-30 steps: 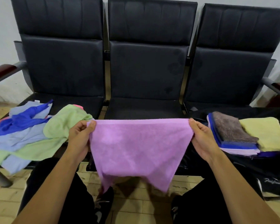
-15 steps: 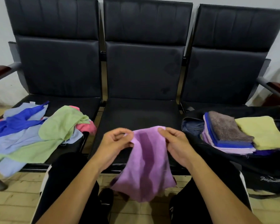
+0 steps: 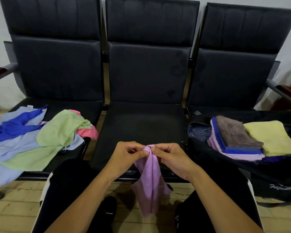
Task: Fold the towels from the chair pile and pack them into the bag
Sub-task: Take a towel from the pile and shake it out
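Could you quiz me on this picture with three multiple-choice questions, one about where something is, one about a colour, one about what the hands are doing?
1. Where is the unfolded pile?
A. left seat
B. middle seat
C. floor

2. What colour is the towel on top of the stack nearest the middle seat, in the bag?
A. green
B. brown
C. pink

3. How is the purple towel held?
A. spread wide
B. lying on a seat
C. corners pinched together, hanging

Answers:
1 A, it covers the left seat.
2 B, the brown towel tops it.
3 C, left hand and right hand meet at its top.
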A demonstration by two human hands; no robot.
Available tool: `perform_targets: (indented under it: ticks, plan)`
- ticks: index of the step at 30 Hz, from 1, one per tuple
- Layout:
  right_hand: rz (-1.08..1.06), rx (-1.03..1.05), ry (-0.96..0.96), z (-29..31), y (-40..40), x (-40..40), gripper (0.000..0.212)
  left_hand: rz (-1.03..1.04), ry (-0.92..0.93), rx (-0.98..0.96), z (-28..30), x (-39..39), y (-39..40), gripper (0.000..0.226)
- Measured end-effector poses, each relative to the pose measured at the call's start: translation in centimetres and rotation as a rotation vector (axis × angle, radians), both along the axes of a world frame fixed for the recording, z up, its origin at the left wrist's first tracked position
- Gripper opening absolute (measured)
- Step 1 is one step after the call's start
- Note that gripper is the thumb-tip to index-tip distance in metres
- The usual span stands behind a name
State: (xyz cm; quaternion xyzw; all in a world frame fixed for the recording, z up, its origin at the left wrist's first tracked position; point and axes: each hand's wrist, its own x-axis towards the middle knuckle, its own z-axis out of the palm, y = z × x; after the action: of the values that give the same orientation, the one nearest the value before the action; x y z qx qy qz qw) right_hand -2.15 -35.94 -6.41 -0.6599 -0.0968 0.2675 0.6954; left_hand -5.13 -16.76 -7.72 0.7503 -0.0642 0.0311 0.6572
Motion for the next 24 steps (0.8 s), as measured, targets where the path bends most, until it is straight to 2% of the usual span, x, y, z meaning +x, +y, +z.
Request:
perform_targets:
  ticks: [7, 12, 16, 18, 20, 21, 22, 24]
  plan:
    - [0.106, -0.049, -0.029, -0.4, 0.2, 0.0, 0.026, 0.033, -0.019, 0.120, -0.6, 0.4, 0.6, 0.012]
    - [0.155, -0.123, -0.142, -0.4, 0.3, -0.1, 0.026, -0.021, 0.044, 0.120, -0.5, 0.0, 0.3, 0.011]
    - [0.072, -0.201, -0.233, -0.7, 0.0, 0.3, 0.020, -0.111, 0.104, 0.133, -1.3, 0.3, 0.6, 0.027]
    - [0.007, -0.162, -0.233, -0.6, -0.3, 0.5, 0.023, -0.173, 0.156, 0.356, -2.1, 0.6, 1.2, 0.031]
    - [-0.058, -0.118, -0.233, -0.4, -0.6, 0.6, 0.028, -0.182, 0.216, 0.619, -2.5, 0.7, 1.9, 0.012]
    - [-0.101, -0.105, -0.229, -0.3, -0.7, 0.7, 0.031, -0.156, 0.244, 0.657, -2.4, 0.8, 2.2, 0.010]
    - [-0.154, -0.100, -0.223, -0.3, -1.0, 0.9, 0.031, -0.108, 0.247, 0.627, -2.5, 1.0, 2.6, 0.012]
    - [-0.265, -0.110, -0.210, -0.4, -1.5, 1.3, 0.026, 0.026, 0.219, 0.390, -1.8, 1.1, 3.3, 0.008]
